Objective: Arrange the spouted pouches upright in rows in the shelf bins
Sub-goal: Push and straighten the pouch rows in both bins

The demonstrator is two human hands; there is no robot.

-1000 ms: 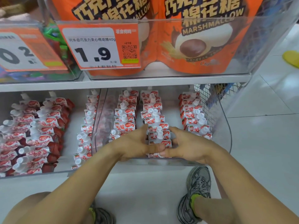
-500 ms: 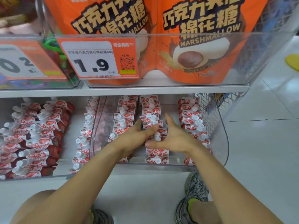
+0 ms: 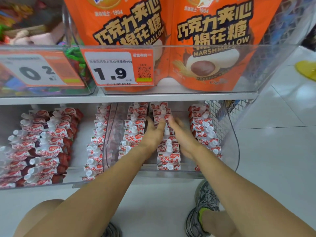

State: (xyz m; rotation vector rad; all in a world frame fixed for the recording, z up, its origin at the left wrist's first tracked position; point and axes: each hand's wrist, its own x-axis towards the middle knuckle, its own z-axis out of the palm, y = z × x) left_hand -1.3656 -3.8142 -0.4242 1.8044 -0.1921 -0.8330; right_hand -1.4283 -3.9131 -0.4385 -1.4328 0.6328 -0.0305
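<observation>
Reaching into the clear bin [image 3: 229, 151] on the lower shelf, both hands were seen on either side of the middle row of pouches [image 3: 168, 155]. The left hand [image 3: 153, 134] lay with fingers stretched forward along the row's left flank, touching the pouches there. The right hand [image 3: 183, 134] was set against the row's right flank, its fingers blurred, so whether anything was pinched could not be told. The hands were close together, with only the row between them. Three rows stood upright in this bin, white caps up: a left row [image 3: 132, 132], the middle one, and a right row [image 3: 204, 132] by the wire mesh. A second bin [image 3: 56, 182] to the left was filled with more pouches, less tidy. Above, marshmallow bags [image 3: 210, 48] and a 1.9 price tag [image 3: 118, 68] were shown.
</observation>
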